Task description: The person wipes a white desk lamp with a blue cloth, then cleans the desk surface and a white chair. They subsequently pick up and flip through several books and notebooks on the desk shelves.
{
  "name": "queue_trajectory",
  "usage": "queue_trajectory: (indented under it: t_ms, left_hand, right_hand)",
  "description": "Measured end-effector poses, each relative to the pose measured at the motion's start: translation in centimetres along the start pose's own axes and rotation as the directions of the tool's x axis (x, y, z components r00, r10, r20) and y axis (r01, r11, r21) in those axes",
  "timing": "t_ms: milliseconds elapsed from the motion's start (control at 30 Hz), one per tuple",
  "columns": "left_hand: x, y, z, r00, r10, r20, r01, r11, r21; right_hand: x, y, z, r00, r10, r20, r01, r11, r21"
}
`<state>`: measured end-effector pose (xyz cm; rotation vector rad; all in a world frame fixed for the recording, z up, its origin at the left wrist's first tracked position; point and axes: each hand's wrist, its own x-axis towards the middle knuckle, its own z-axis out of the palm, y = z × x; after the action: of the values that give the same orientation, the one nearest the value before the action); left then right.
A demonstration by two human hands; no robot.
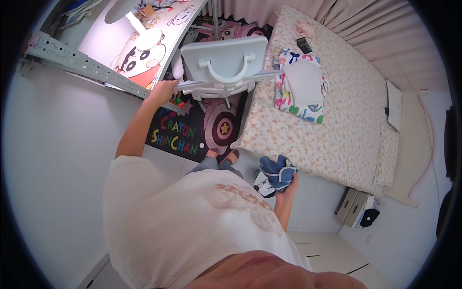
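At the left, my left hand has its fingers curled around the near end of a pale grey bar at the side of a white chair. The chair's back carries a curved white handle and faces me. My right hand grips a bunched blue cloth with white trim, beside the bed's near corner. Just under the cloth, partly hidden by it, sit some white and dark items; I cannot tell what they are in.
A bed with a floral sheet holds a folded patterned cloth, a calculator and a laptop-like slab. Left of the chair is a desk with a lamp. A cartoon mat lies underfoot; a nightstand stands at right.
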<state>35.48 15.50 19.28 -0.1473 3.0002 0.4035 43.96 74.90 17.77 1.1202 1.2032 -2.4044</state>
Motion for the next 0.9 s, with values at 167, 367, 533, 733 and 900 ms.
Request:
queue_trajectory:
  t_ms: [167,367,533,733,900]
  left_hand:
    - [-3.9,-0.7,1.4,1.0,0.007,0.013,-0.006,0.998,-0.057]
    - [-6.3,-1.9,1.1,0.999,0.047,-0.004,-0.047,0.988,-0.144]
    - [-6.6,-3.4,1.5,0.996,0.075,-0.042,-0.081,0.985,-0.153]
    - [-5.9,-3.9,1.3,0.994,0.112,-0.002,-0.111,0.984,-0.138]
    - [-6.2,-4.4,1.4,0.989,0.146,-0.007,-0.145,0.977,-0.155]
  right_hand:
    - [2.3,2.6,3.8,0.974,0.133,0.183,-0.146,0.987,0.062]
    - [4.4,3.4,11.2,0.958,0.026,0.287,-0.014,0.999,-0.041]
    - [10.3,0.1,17.7,0.896,0.15,0.418,0.003,0.939,-0.343]
    - [15.7,-0.6,25.6,0.813,0.295,0.502,-0.067,0.904,-0.423]
    - [16.1,4.1,27.6,0.874,0.352,0.335,-0.047,0.746,-0.664]
